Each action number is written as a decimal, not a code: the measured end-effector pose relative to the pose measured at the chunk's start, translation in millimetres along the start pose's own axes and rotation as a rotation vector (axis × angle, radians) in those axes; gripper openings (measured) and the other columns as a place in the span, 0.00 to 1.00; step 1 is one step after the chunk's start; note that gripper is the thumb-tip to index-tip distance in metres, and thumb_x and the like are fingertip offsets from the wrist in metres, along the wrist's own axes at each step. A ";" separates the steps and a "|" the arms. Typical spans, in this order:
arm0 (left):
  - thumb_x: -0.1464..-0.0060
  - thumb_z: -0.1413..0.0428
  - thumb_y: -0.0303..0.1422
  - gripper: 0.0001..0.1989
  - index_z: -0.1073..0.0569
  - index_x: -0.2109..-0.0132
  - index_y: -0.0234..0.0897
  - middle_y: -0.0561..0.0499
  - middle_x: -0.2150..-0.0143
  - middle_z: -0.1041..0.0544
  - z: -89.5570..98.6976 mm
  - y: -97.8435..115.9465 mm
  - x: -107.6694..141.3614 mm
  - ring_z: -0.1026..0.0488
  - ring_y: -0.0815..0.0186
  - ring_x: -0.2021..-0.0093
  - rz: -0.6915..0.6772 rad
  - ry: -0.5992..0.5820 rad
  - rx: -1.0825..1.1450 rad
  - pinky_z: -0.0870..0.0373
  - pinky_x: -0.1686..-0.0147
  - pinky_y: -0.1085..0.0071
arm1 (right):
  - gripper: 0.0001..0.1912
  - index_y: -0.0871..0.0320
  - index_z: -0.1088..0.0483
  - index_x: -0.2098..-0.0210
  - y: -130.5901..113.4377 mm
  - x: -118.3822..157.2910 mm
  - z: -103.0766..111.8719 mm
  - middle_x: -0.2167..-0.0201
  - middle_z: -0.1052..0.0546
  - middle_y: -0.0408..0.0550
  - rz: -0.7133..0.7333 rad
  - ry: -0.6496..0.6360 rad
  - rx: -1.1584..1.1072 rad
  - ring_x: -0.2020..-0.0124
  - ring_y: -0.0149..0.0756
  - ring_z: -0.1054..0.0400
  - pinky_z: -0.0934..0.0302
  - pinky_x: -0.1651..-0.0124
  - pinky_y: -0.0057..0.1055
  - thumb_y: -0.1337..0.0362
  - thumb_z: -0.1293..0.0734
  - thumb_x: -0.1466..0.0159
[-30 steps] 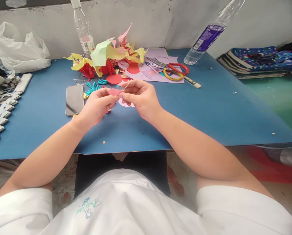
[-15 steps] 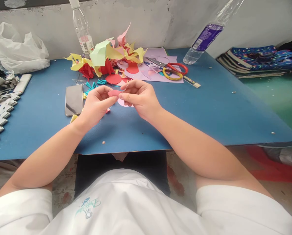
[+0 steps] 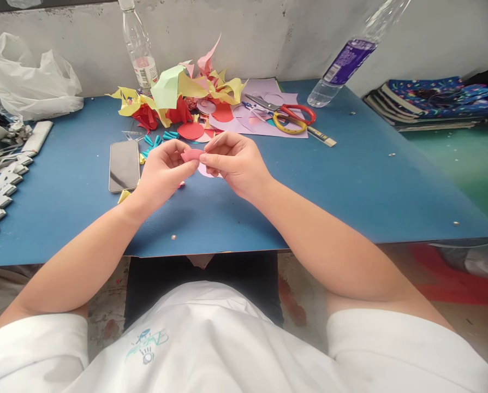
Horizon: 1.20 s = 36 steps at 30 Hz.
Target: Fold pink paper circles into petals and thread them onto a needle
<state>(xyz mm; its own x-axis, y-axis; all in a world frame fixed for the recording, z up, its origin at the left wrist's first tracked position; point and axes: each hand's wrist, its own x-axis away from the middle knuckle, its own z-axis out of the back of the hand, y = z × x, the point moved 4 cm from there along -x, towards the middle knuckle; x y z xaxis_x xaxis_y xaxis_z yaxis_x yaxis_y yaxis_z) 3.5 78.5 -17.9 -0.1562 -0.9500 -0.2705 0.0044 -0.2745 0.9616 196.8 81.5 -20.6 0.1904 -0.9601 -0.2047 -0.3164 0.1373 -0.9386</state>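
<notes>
Head view: we pinch the small pink paper piece (image 3: 191,155) between both hands, its long axis running left-right. Left hand (image 3: 164,172) grips its left end; right hand (image 3: 236,164) grips its right end, also holding a thin stick (image 3: 218,139).

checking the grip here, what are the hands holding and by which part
Both hands pinch one small pink paper piece: the left hand by its left end, the right hand by its right end.

Left hand (image 3: 162,172) and right hand (image 3: 236,164) pinch a pink paper piece (image 3: 191,155) together.
</notes>
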 end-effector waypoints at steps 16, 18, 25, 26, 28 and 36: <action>0.50 0.12 0.39 0.22 0.17 0.61 0.42 0.51 0.65 0.16 -2.7 18.3 5.9 0.21 0.62 0.65 -0.015 -0.062 -0.050 0.28 0.68 0.67 | 0.37 0.47 0.22 0.58 -4.5 3.6 -0.5 0.71 0.18 0.36 0.076 -0.018 0.085 0.68 0.39 0.23 0.21 0.60 0.41 0.42 0.02 0.51; 0.48 0.13 0.39 0.20 0.17 0.61 0.42 0.50 0.64 0.16 -2.7 20.9 6.7 0.20 0.62 0.64 -0.028 -0.063 -0.068 0.26 0.67 0.66 | 0.38 0.47 0.22 0.57 -4.9 3.9 -1.1 0.70 0.18 0.36 0.076 -0.016 0.088 0.67 0.39 0.22 0.20 0.60 0.41 0.41 0.02 0.51; 0.45 0.14 0.42 0.18 0.14 0.61 0.41 0.48 0.62 0.14 -2.6 22.2 6.2 0.19 0.60 0.61 -0.049 -0.068 -0.066 0.22 0.63 0.65 | 0.41 0.47 0.24 0.56 -2.2 0.6 1.0 0.70 0.19 0.36 0.089 -0.003 0.111 0.69 0.37 0.24 0.26 0.64 0.38 0.37 0.02 0.51; 0.45 0.14 0.42 0.19 0.14 0.61 0.41 0.48 0.62 0.14 -2.2 21.7 5.9 0.19 0.60 0.62 -0.045 -0.066 -0.071 0.22 0.63 0.65 | 0.40 0.47 0.24 0.56 -1.9 0.5 1.0 0.70 0.18 0.36 0.086 -0.004 0.111 0.69 0.37 0.24 0.25 0.64 0.38 0.38 0.02 0.51; 0.45 0.14 0.43 0.19 0.14 0.62 0.41 0.49 0.63 0.15 -1.5 20.9 5.5 0.20 0.61 0.63 -0.039 -0.063 -0.075 0.23 0.64 0.65 | 0.40 0.47 0.23 0.56 -1.8 0.7 0.8 0.70 0.18 0.36 0.086 -0.008 0.101 0.68 0.38 0.23 0.24 0.62 0.39 0.39 0.02 0.51; 0.46 0.14 0.43 0.20 0.15 0.62 0.42 0.49 0.64 0.16 -1.5 20.2 5.7 0.22 0.62 0.64 -0.035 -0.053 -0.067 0.23 0.64 0.65 | 0.40 0.47 0.23 0.58 -1.6 0.6 -0.1 0.70 0.17 0.36 0.079 0.004 0.083 0.66 0.39 0.20 0.21 0.60 0.38 0.42 0.01 0.54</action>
<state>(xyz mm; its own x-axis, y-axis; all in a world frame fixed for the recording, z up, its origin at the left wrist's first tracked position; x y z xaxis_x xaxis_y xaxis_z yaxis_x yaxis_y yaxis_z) 4.1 67.3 -0.1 -0.2096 -0.9308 -0.2995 0.0635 -0.3186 0.9458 197.3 80.6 -19.2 0.1641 -0.9464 -0.2783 -0.2523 0.2325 -0.9393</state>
